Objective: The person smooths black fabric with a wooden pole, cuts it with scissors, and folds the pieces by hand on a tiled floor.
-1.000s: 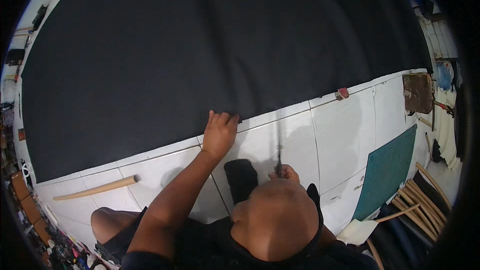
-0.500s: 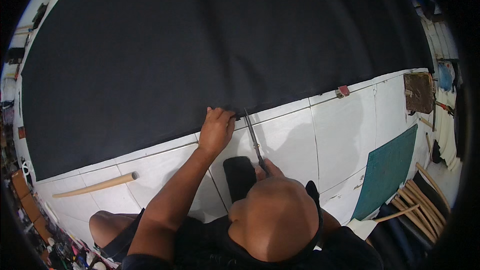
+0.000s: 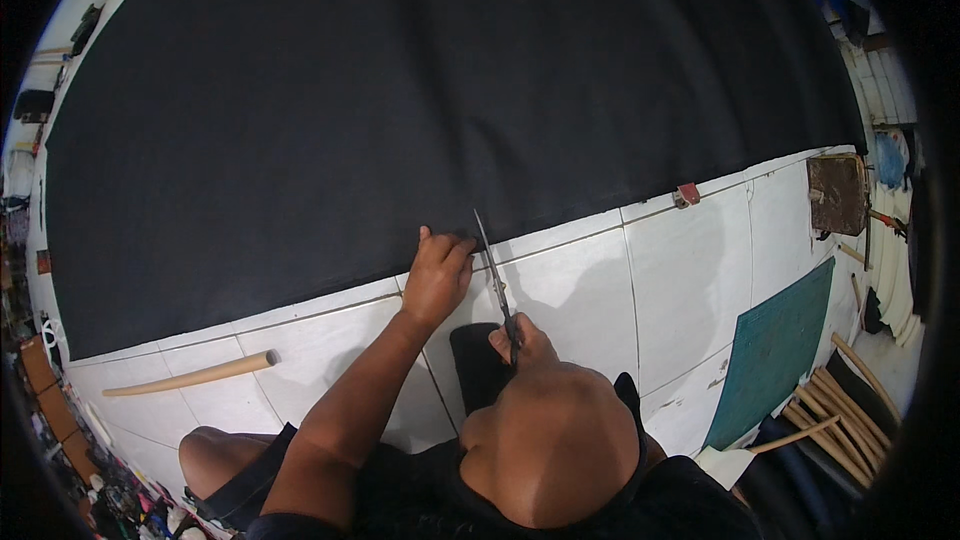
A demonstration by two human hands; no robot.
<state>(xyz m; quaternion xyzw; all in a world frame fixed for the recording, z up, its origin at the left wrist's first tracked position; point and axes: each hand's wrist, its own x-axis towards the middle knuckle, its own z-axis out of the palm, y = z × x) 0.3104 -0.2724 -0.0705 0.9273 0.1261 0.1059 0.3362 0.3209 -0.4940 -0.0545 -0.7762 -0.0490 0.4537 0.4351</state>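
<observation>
A wide sheet of black cloth (image 3: 300, 120) covers the far part of the white tiled floor, its near edge running slantwise in front of me. My left hand (image 3: 440, 270) is closed at that edge, thumb and fingers gripping the material. Just right of it, long dark scissors (image 3: 494, 275) reach past the cloth's edge, their tip on or over the black surface. My right hand (image 3: 528, 340) grips the scissors by the handles, which its fingers partly hide. Whether the blades are parted is hard to make out.
A cardboard tube (image 3: 195, 376) lies at the left. Beside my right hand is a dark oblong piece (image 3: 472, 365). A small red object (image 3: 687, 195) sits by the cloth's edge. Further right are a brown block (image 3: 838, 195), a green mat (image 3: 775, 350) and several tan rolls (image 3: 835, 425).
The scissors and my right hand have shifted slightly left, the tip farther over the cloth. My left hand has come a little nearer to me and still holds the edge.
</observation>
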